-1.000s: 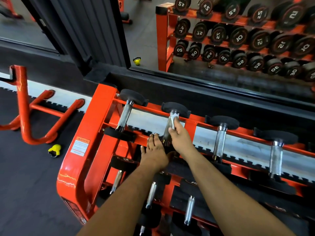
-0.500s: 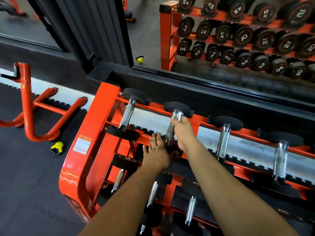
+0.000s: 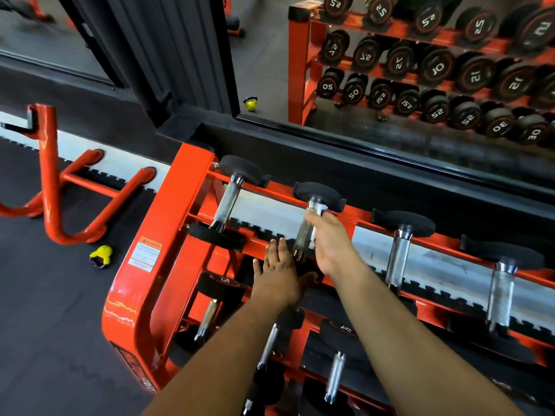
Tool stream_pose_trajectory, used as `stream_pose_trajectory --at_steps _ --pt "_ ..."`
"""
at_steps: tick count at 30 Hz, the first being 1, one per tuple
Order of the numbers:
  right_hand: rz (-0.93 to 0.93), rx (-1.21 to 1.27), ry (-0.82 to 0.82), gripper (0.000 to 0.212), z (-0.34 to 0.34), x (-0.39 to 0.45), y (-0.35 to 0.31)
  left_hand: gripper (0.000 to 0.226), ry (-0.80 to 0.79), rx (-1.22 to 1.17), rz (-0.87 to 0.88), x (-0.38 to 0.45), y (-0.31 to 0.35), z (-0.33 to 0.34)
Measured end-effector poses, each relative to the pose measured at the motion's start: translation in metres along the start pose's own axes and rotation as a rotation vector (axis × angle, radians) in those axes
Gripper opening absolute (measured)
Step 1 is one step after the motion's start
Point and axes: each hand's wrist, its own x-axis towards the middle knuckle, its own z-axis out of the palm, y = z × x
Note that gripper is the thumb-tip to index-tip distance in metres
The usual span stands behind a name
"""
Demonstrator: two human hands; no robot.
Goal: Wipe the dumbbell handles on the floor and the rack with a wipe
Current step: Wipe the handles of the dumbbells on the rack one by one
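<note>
Dumbbell handle (image 3: 304, 232), top row of the orange rack (image 3: 168, 223), centre of frame.
My right grip (image 3: 329, 241) clasps a white wipe (image 3: 319, 210) around the handle near its far head. My left grip (image 3: 280, 273) lies flat, fingers straight, on the near head just below. Mirror (image 3: 390, 55) at upper right.

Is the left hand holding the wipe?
No, the left hand rests flat with straight fingers on the dumbbell's near end, while the right hand holds the white wipe on the handle.
</note>
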Motion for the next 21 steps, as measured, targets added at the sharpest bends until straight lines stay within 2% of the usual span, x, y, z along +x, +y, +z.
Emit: stream_pose_trajectory --at_steps 3,7,10,15,18,21 --pt "0.016 0.048 -0.003 0.022 0.001 0.006 -0.004 0.107 0.021 -0.005 0.004 0.0 0.0 0.001" --pt "0.123 0.249 -0.018 0.026 0.001 0.021 -0.026 0.104 -0.004 -0.006 -0.009 -0.001 0.004 -0.003" --pt "0.109 0.19 -0.052 0.029 -0.009 0.021 -0.018 0.104 -0.011 -0.015 -0.007 -0.001 0.003 -0.002" --pt "0.081 0.154 0.035 0.028 -0.006 0.02 -0.014 0.104 0.008 -0.014 0.005 -0.001 0.002 0.001" --pt "0.17 0.203 -0.047 0.021 0.002 0.021 -0.018 0.105 -0.001 -0.012 -0.009 -0.001 0.003 -0.003" --pt "0.117 0.178 -0.057 0.028 -0.01 0.029 -0.007 0.105 -0.012 -0.019 -0.008 0.0 0.002 -0.002"
